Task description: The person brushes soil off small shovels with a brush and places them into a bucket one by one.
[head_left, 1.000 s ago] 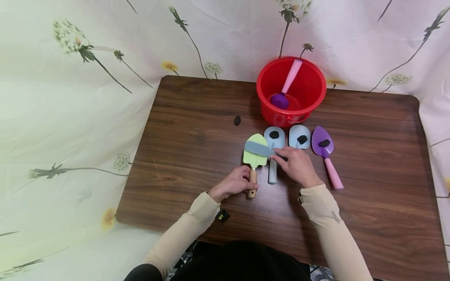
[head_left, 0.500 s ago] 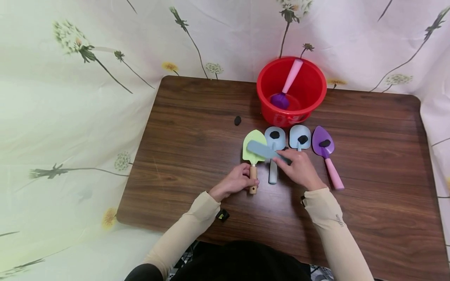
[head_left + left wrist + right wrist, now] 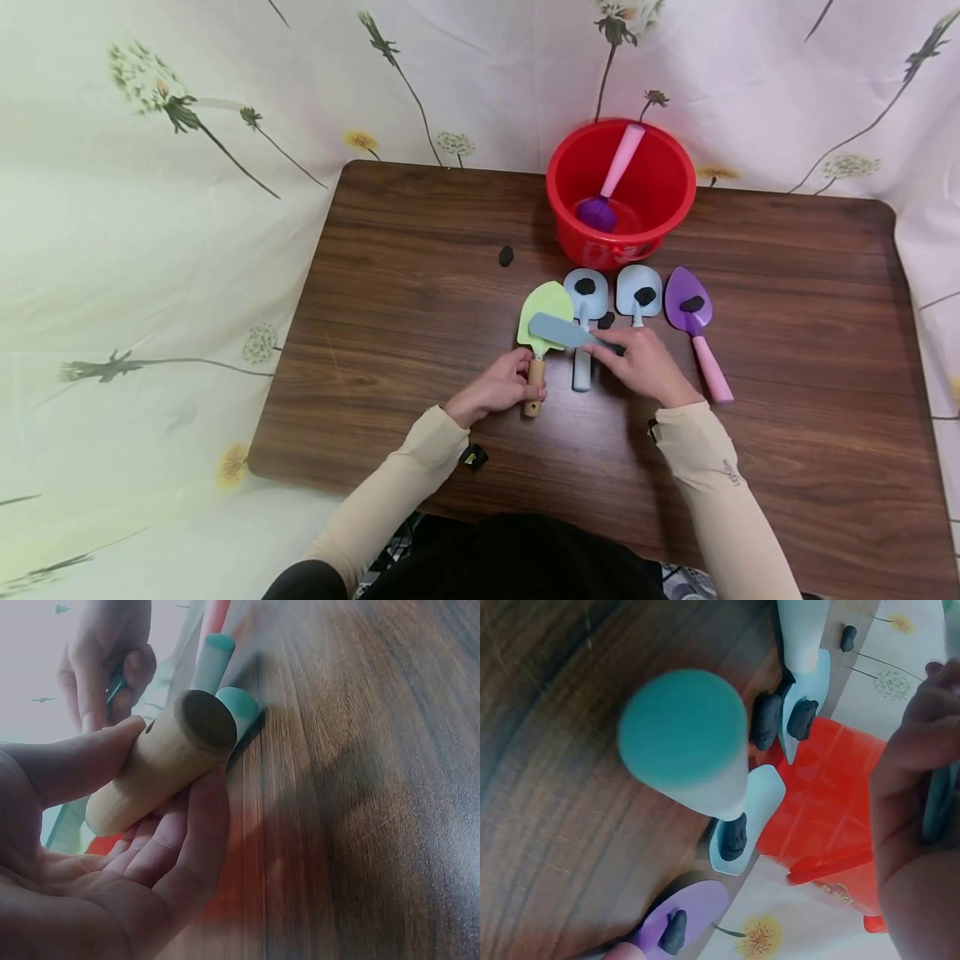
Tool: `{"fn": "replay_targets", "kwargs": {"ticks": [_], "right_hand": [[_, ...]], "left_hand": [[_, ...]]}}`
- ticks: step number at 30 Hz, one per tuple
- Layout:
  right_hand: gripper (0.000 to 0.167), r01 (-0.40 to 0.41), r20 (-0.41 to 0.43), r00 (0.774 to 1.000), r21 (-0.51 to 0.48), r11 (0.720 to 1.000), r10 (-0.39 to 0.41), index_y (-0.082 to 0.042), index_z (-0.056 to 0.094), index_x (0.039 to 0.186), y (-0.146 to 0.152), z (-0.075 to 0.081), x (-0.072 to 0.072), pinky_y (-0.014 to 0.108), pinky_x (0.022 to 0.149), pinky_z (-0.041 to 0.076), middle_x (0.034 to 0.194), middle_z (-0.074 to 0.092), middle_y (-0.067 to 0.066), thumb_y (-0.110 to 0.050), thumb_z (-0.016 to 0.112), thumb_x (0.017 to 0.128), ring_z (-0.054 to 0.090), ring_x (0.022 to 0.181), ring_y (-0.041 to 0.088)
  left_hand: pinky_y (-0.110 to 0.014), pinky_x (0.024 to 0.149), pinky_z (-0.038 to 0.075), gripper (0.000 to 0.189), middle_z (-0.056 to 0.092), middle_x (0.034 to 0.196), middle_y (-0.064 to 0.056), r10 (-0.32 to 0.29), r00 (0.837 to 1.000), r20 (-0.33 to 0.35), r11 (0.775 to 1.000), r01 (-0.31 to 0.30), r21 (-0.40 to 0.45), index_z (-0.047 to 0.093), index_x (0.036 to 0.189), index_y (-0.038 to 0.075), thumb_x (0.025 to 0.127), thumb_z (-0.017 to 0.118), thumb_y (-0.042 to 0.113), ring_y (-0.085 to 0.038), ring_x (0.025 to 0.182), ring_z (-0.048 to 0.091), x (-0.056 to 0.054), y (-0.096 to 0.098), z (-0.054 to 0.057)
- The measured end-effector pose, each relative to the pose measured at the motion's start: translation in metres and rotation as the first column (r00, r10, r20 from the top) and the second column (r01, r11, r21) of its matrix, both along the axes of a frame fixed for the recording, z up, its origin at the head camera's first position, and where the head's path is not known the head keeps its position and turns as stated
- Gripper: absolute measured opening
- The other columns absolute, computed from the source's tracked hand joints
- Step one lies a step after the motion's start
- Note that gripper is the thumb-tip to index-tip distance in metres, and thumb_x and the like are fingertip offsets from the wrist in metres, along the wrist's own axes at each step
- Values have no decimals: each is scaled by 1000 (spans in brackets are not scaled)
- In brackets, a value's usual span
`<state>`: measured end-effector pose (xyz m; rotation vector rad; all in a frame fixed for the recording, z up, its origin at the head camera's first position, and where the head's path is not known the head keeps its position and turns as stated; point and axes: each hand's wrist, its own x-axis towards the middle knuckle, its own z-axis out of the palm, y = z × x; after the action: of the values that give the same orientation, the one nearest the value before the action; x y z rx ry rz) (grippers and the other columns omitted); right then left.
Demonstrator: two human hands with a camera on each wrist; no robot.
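My left hand (image 3: 498,387) grips the wooden handle (image 3: 161,757) of a green hand trowel (image 3: 545,302), thumb on one side and fingers on the other. In my right hand (image 3: 645,362) I pinch a flat grey-blue spatula (image 3: 557,330) with a rounded end. Its blade lies across the lower part of the green trowel's blade in the head view. Just right of it, a pale blue shovel (image 3: 582,375) bears a black lump (image 3: 584,287). Beside that, a second pale blue shovel (image 3: 628,277) holds another, its handle mostly hidden by my right hand.
A purple trowel (image 3: 678,285) with a pink handle and a black lump (image 3: 692,304) lies at right. Loose black lumps rest between the shovels (image 3: 606,319) and left of the red bucket (image 3: 506,256). The red bucket (image 3: 600,252) contains a purple shovel (image 3: 622,162).
The spatula has slid down and slightly right over the green trowel, together with my right hand. The trowel has tilted a little to the right. A black lump now shows beyond my right fingers.
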<state>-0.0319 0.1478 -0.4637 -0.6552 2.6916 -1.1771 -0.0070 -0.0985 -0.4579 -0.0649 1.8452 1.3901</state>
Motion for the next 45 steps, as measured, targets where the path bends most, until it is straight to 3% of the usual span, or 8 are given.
{"fn": "replay_targets", "kwargs": {"ticks": [6,13,17,22,26,33,40,45], "right_hand": [[30,106,-116,988,43,993,-100,-5,72,111,-1,4,-4,38,65,53,94,74,11,-23,73,87,63,70,21],[27,224,-264,940,5,975,-215,-4,73,108,-7,0,-4,35,55,44,81,71,11,-20,73,86,53,61,21],[26,141,-248,957,-54,989,-150,-1,73,106,-10,-1,-1,39,62,51,85,72,13,-16,74,85,63,68,24],[26,-37,-121,992,-56,998,30,-4,73,108,-12,-1,5,34,65,54,91,75,8,-17,74,85,66,74,16],[25,-84,-28,996,-13,996,84,-8,74,109,-14,0,7,32,67,54,95,75,5,-21,72,87,65,74,13],[30,44,-109,993,78,996,-35,-7,74,109,-14,1,3,40,66,54,94,75,9,-26,73,87,66,76,22],[28,233,-293,933,52,971,-208,-3,73,105,-14,-1,0,48,64,53,92,73,16,-21,75,84,68,76,33],[28,193,-263,946,-22,981,-192,1,72,105,-12,-2,1,48,72,54,95,73,18,-18,74,85,69,83,33]], "left_hand": [[-27,74,54,40,63,106,-17,-4,1000,6,1000,4,1,46,119,-4,86,67,-1,-15,82,61,1,1,3],[-27,75,54,45,63,107,-17,-28,1000,6,1000,28,-5,46,123,-4,85,69,4,-16,83,62,6,1,1],[-26,71,52,43,65,101,-15,-30,1000,-3,999,30,-16,48,120,-4,85,70,6,-15,80,61,7,1,-1],[-26,71,52,48,64,101,-14,-1,1000,2,1000,1,-23,45,124,-5,85,70,6,-14,80,60,6,1,1],[-26,71,52,46,64,102,-14,-9,1000,4,1000,9,-24,46,123,-4,85,70,7,-14,80,60,5,1,1],[-27,68,51,34,61,91,-8,-46,999,-9,999,46,-27,48,105,0,82,73,8,-13,74,58,6,0,-1],[-37,76,54,36,62,94,-10,-51,999,1,998,51,-25,50,107,-1,82,73,6,-15,76,59,8,1,0],[-28,74,52,46,63,101,-14,-17,1000,-2,1000,17,-14,48,120,-4,83,72,7,-15,81,59,7,1,-1]]}}
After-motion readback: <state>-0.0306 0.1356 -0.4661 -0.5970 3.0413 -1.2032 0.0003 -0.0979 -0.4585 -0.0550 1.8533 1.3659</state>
